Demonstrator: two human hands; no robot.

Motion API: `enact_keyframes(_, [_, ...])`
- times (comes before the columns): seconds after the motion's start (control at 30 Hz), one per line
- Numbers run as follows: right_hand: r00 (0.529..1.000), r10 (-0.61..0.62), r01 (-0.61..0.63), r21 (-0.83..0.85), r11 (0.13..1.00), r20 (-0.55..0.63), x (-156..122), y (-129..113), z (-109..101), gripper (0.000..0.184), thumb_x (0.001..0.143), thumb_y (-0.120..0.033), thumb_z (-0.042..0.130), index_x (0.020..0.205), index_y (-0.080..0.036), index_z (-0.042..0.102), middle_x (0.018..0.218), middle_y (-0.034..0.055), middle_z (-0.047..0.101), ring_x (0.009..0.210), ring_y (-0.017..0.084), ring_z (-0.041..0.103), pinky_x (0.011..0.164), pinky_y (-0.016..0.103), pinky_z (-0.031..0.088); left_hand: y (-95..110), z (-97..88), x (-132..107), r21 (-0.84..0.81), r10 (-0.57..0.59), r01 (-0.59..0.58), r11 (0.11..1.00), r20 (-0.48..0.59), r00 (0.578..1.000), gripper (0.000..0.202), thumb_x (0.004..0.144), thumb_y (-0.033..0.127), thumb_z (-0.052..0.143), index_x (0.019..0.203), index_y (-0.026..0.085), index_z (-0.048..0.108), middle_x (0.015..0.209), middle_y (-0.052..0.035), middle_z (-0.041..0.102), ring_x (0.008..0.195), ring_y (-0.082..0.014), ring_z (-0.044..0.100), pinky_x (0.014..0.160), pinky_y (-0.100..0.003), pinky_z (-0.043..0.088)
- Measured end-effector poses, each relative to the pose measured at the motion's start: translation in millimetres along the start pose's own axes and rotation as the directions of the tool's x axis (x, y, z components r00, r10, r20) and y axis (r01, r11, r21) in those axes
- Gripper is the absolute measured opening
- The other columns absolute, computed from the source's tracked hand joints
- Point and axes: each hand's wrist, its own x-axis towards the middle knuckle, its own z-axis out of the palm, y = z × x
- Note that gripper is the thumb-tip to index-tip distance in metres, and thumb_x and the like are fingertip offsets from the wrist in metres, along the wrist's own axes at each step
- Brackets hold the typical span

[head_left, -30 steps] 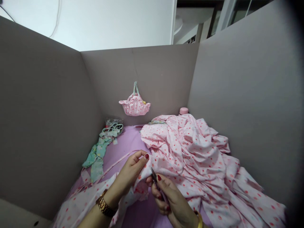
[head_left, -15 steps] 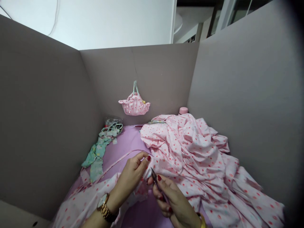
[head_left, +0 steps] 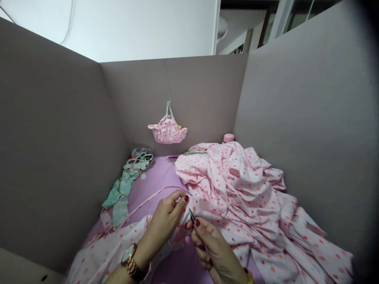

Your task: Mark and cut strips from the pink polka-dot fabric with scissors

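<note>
Left grip (head_left: 166, 211): I am pinching the pink polka-dot cloth (head_left: 237, 189) between thumb and forefinger.
Right grip (head_left: 211, 244): I am holding a slim pointed tool (head_left: 192, 216), fingers closed around it.
Cloth: lying heaped on the purple tabletop (head_left: 156, 173), mainly rightward.

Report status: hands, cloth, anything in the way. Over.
Left hand pinching spotted pink cloth. Right hand gripping dark pointed tool, tip close to left hand. Cloth bunched, its heaped folds crowding the right side.
</note>
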Motion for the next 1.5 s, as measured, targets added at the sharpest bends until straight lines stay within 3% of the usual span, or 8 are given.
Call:
enact_keyframes(0.37, [1.000, 0.009, -0.008, -0.028, 1.000, 0.006, -2.4, -2.3, 0.0, 0.051, 0.062, -0.061, 0.066, 0.082, -0.017, 0.051, 0.052, -0.0107, 0.038, 0.031, -0.002, 0.017, 0.032, 0.014, 0.008, 2.7, -6.1, -1.2, -0.034, 0.020, -0.018, 0.999, 0.046, 0.999, 0.029, 0.083, 0.045, 0.047, 0.074, 0.018, 0.053, 0.064, 0.0036, 0.050, 0.058, -0.0094, 0.043, 0.056, -0.020, 0.034])
enact_keyframes(0.53, [1.000, -0.006, 0.006, -0.054, 0.999, 0.009, -1.3, -0.5, -2.1, 0.051, 0.063, -0.062, 0.065, 0.079, -0.018, 0.048, 0.052, -0.0109, 0.037, 0.031, -0.002, 0.016, 0.032, 0.015, 0.007, 10.1, -15.5, -3.6, -0.283, -0.110, 0.192, 0.940, 0.283, 0.953, 0.028, 0.073, 0.034, 0.065, 0.090, 0.018, 0.051, 0.080, 0.0000, 0.059, 0.064, -0.0106, 0.053, 0.060, -0.022, 0.041])
enact_keyframes(0.63, [1.000, -0.005, 0.007, -0.066, 0.998, 0.021, -1.4, 0.0, -2.5, 0.050, 0.063, -0.063, 0.065, 0.078, -0.018, 0.046, 0.052, -0.0109, 0.036, 0.031, -0.002, 0.016, 0.032, 0.015, 0.007, 13.9, -18.9, -5.0, -0.337, -0.117, 0.240, 0.910, 0.348, 0.930, 0.032, 0.069, 0.029, 0.069, 0.093, 0.017, 0.051, 0.079, -0.0010, 0.062, 0.064, -0.0109, 0.056, 0.062, -0.023, 0.043])
enact_keyframes(1.17, [1.000, -0.004, 0.006, -0.098, 0.995, 0.024, -3.1, -7.6, -2.9, 0.045, 0.067, -0.056, 0.065, 0.071, -0.018, 0.042, 0.052, -0.0104, 0.037, 0.033, -0.002, 0.016, 0.035, 0.017, 0.006, 4.4, -22.2, 0.1, -0.385, -0.135, 0.274, 0.881, 0.351, 0.927, 0.048, 0.065, 0.023, 0.074, 0.106, 0.018, 0.049, 0.080, -0.0024, 0.067, 0.067, -0.0114, 0.061, 0.066, -0.024, 0.046])
enact_keyframes(1.37, [0.999, 0.027, -0.024, -0.111, 0.994, 0.027, -3.9, -8.8, -4.4, 0.047, 0.064, -0.058, 0.066, 0.072, -0.019, 0.041, 0.052, -0.0106, 0.037, 0.032, -0.001, 0.017, 0.034, 0.017, 0.005, 9.0, -21.8, 2.9, -0.285, -0.170, 0.262, 0.922, 0.309, 0.936, 0.054, 0.067, 0.025, 0.073, 0.114, 0.017, 0.049, 0.073, 0.0002, 0.063, 0.055, -0.0060, 0.053, 0.054, -0.018, 0.039])
enact_keyframes(1.5, [0.999, 0.032, -0.029, -0.110, 0.994, 0.025, -3.2, -9.5, -3.7, 0.045, 0.067, -0.057, 0.065, 0.073, -0.019, 0.042, 0.054, -0.0102, 0.038, 0.033, -0.002, 0.017, 0.035, 0.017, 0.005, 10.9, -20.4, 2.8, -0.292, -0.139, 0.237, 0.927, 0.319, 0.937, 0.057, 0.068, 0.024, 0.072, 0.119, 0.019, 0.046, 0.083, -0.0019, 0.063, 0.065, -0.0081, 0.055, 0.062, -0.020, 0.042])
